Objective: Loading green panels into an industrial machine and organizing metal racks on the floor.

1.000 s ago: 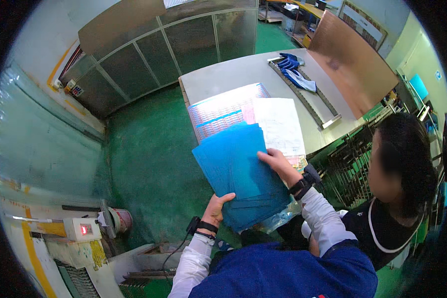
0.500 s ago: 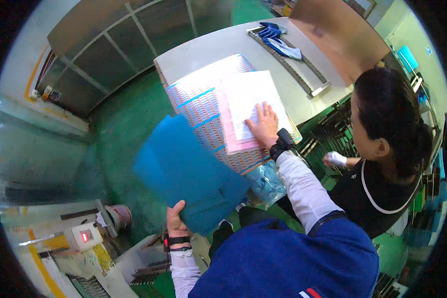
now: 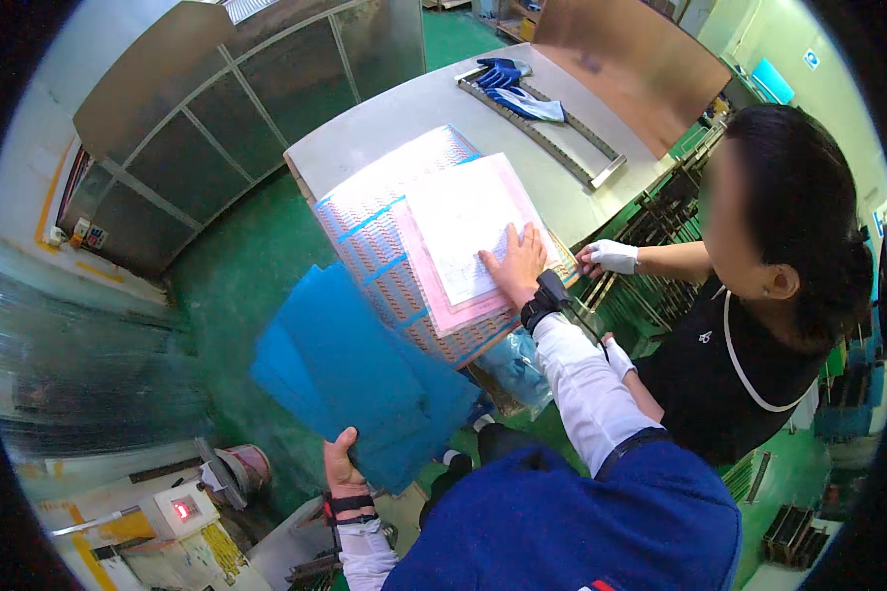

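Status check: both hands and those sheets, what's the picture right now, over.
Left hand grips blue sheets, off the table. Right hand flat on white paper atop the stack. Co-worker's gloved hand close beside it.

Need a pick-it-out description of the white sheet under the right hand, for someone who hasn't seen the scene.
Start at the grey metal table. On its near end lies a stack of patterned sheets, with a pink sheet on top of it. The white paper sheet lies on the pink one, pinned by the right hand; it is the only white, topmost layer, unlike the blue sheets in the left hand.
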Demonstrator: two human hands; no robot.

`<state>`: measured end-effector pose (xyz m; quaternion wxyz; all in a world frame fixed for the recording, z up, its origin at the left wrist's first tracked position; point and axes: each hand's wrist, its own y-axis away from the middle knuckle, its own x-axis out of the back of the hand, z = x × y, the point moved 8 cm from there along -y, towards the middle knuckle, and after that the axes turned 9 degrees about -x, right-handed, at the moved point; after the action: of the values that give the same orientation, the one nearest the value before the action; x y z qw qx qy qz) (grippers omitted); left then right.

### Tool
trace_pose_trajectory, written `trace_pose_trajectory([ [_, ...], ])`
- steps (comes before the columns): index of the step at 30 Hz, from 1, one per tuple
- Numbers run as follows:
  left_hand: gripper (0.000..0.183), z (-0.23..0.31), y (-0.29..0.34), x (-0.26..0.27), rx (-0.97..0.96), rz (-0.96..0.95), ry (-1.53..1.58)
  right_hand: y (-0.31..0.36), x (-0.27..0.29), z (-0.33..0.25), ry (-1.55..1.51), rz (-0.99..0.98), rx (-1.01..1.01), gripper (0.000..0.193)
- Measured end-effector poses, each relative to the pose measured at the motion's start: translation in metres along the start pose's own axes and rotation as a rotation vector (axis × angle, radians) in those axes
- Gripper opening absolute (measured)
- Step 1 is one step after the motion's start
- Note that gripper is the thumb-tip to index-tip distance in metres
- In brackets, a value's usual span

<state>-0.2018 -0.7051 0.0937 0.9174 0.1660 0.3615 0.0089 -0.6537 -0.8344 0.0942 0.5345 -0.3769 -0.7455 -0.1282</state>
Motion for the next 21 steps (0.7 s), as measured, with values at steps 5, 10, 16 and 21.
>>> trace_pose_trajectory([
  [5, 0.058, -0.008, 0.005, -0.001, 0.065, 0.038, -0.022, 0.027, -0.003, -0.026, 0.049, -0.117, 0.155, 0.081],
  [10, 0.062, -0.015, 0.005, -0.016, 0.109, 0.002, 0.016, 0.021, 0.005, -0.020, -0.041, -0.153, 0.159, 0.086],
  [16, 0.063, -0.018, 0.001, -0.033, 0.094, -0.005, -0.027, 0.031, 0.012, -0.019, 0.034, -0.098, 0.069, 0.086],
  [21, 0.062, -0.016, -0.001, -0.050, 0.048, -0.035, -0.066, 0.054, 0.019, -0.042, -0.056, -0.140, 0.223, 0.087],
])
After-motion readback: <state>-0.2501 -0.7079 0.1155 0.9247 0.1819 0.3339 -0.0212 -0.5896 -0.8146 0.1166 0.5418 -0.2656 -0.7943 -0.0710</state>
